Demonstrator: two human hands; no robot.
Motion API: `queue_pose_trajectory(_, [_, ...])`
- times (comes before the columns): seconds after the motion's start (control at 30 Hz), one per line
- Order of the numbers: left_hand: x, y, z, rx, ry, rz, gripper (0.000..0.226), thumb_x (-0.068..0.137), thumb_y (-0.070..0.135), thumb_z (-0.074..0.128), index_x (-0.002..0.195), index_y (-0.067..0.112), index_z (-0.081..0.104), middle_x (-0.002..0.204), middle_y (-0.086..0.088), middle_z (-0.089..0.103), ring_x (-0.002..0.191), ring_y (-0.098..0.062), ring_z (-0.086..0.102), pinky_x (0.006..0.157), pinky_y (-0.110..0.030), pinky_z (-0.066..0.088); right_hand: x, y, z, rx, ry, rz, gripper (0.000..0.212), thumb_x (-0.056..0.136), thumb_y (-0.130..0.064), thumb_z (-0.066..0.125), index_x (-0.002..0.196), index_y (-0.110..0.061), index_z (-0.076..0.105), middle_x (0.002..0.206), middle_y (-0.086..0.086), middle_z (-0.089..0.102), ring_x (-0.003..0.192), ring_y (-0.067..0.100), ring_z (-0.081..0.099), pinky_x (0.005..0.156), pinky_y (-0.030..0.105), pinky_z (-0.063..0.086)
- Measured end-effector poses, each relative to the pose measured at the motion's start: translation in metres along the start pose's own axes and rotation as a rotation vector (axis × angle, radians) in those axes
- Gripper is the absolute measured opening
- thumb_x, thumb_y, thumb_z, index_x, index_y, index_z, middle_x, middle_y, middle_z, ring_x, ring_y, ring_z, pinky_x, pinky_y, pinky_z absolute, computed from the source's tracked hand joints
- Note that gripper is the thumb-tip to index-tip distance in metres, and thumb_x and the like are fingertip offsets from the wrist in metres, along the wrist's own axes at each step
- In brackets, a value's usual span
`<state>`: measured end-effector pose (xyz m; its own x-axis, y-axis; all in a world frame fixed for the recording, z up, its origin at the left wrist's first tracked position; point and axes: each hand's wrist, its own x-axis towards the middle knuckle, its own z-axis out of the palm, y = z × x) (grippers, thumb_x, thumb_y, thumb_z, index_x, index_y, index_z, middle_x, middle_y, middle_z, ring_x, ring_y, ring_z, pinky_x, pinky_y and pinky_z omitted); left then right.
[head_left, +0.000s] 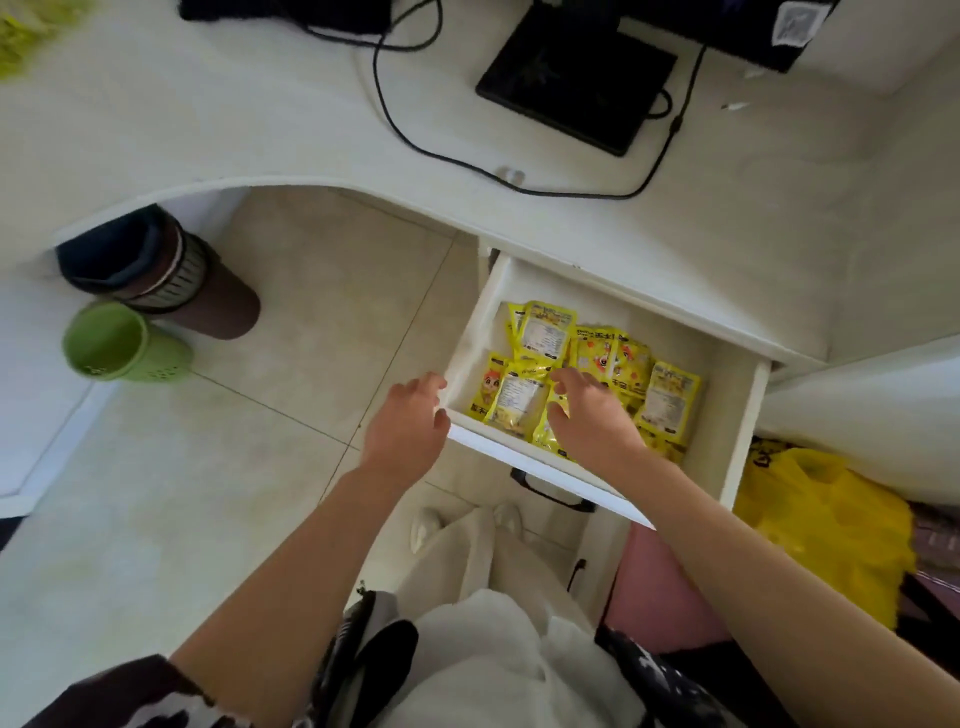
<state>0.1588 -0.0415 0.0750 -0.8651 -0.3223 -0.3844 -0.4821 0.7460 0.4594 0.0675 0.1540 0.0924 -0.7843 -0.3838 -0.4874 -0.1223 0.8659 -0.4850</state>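
A white drawer (483, 317) stands pulled out from under the desk, with several yellow snack packets (670, 400) lying in it. My right hand (592, 415) reaches into the drawer and lies on top of the packets, fingers bent down onto them; whether it holds one I cannot tell. My left hand (410, 421) hovers at the drawer's front left corner, fingers loosely curled and touching the rim, holding nothing.
The white desk (260, 130) carries a black monitor base (576, 78) and black cables (395, 119). A brown bin (171, 280) and a green basket (119, 343) stand on the tiled floor at left. A yellow plastic bag (826, 525) lies right of the drawer.
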Motion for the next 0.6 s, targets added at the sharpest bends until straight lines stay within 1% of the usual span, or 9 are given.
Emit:
queue_pose_trajectory(0.07, [-0.021,-0.018,-0.009,0.007,0.070,-0.037,0.033,0.094,0.014,0.050,0.127,0.015,0.052,0.110,-0.003,0.063,0.108,-0.023,0.051,0.083,-0.040,0.050,-0.007,-0.025,0.009,-0.028,-0.032,-0.060,0.041,0.096,-0.019,0.045,0.137,-0.016,0.042,0.130,0.006,0.055,0.117,0.026,0.055,0.090,0.035,0.047])
queue_pose_trajectory(0.2, [-0.061,-0.054,-0.027,-0.013,0.168,-0.109,0.035,0.095,0.015,0.050,0.130,0.017,0.052,0.112,0.000,0.064,0.110,-0.018,0.053,0.081,-0.033,0.052,-0.019,-0.074,0.035,-0.116,-0.054,-0.209,0.037,0.094,-0.019,0.048,0.131,-0.014,0.045,0.128,0.009,0.052,0.115,0.030,0.054,0.091,0.037,0.045])
queue_pose_trajectory(0.3, [-0.089,-0.095,-0.040,-0.010,0.221,-0.147,0.035,0.095,0.016,0.049,0.130,0.017,0.053,0.114,0.001,0.065,0.111,-0.018,0.053,0.080,-0.034,0.053,-0.028,-0.117,0.064,-0.183,-0.100,-0.288,0.036,0.096,-0.021,0.047,0.131,-0.013,0.045,0.128,0.009,0.051,0.115,0.030,0.054,0.093,0.036,0.043])
queue_pose_trajectory(0.37, [-0.105,-0.124,-0.049,0.036,0.223,-0.144,0.035,0.095,0.018,0.048,0.130,0.017,0.054,0.115,0.001,0.066,0.113,-0.019,0.053,0.083,-0.034,0.052,-0.034,-0.144,0.084,-0.205,-0.138,-0.348,0.037,0.096,-0.020,0.044,0.132,-0.013,0.044,0.128,0.009,0.052,0.115,0.028,0.054,0.092,0.035,0.045])
queue_pose_trajectory(0.47, [-0.129,-0.166,-0.065,0.084,0.211,-0.147,0.036,0.096,0.019,0.047,0.131,0.019,0.054,0.116,0.003,0.066,0.114,-0.018,0.054,0.085,-0.033,0.051,-0.041,-0.186,0.117,-0.226,-0.184,-0.385,0.037,0.096,-0.022,0.041,0.133,-0.015,0.044,0.130,0.007,0.051,0.116,0.025,0.052,0.092,0.038,0.048])
queue_pose_trajectory(0.6, [-0.156,-0.225,-0.085,0.046,0.250,-0.222,0.035,0.096,0.019,0.049,0.130,0.019,0.055,0.115,0.004,0.067,0.113,-0.017,0.055,0.084,-0.031,0.052,-0.048,-0.242,0.161,-0.290,-0.219,-0.424,0.037,0.097,-0.024,0.039,0.134,-0.016,0.043,0.131,0.004,0.051,0.116,0.022,0.051,0.092,0.035,0.045])
